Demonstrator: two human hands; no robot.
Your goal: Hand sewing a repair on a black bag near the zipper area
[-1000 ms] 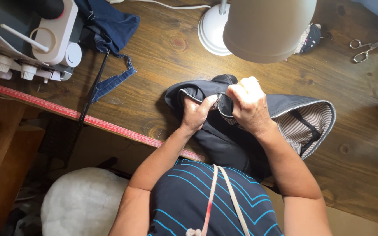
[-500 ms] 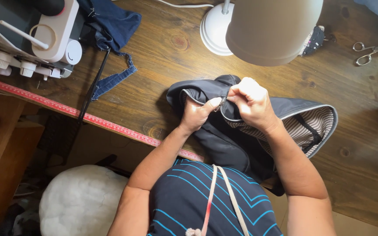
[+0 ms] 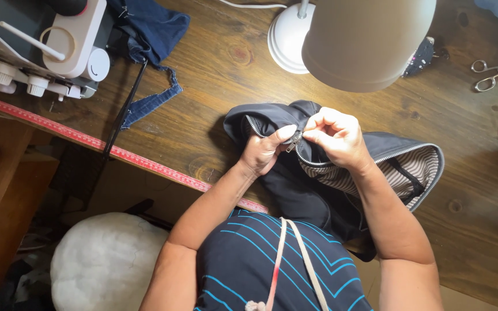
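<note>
In the middle of the frame, both hands work on a dark bag point(image 3: 318, 190) with a striped lining, which lies on the wooden counter point(image 3: 214, 63) near its front edge. The left hand point(image 3: 265, 151) is closed on the dark fabric just beside the zipper point(image 3: 295, 141), with the thumb pressed along the zipper teeth. The right hand point(image 3: 335, 137) is closed too, and its fingertips pinch the small metal zipper pull between them. The two hands touch each other at the zipper. The bag is open on the right side, where the lining shows.

At the top centre, a white desk lamp point(image 3: 364, 40) stands on the counter, and its shade covers part of the view. In the upper left there is a white sewing machine point(image 3: 47, 46) and, beside it, a piece of blue denim cloth point(image 3: 151, 29). A red measuring tape point(image 3: 116, 152) runs along the counter edge. Scissors point(image 3: 494, 72) lie in the upper right corner, well apart from the hands.
</note>
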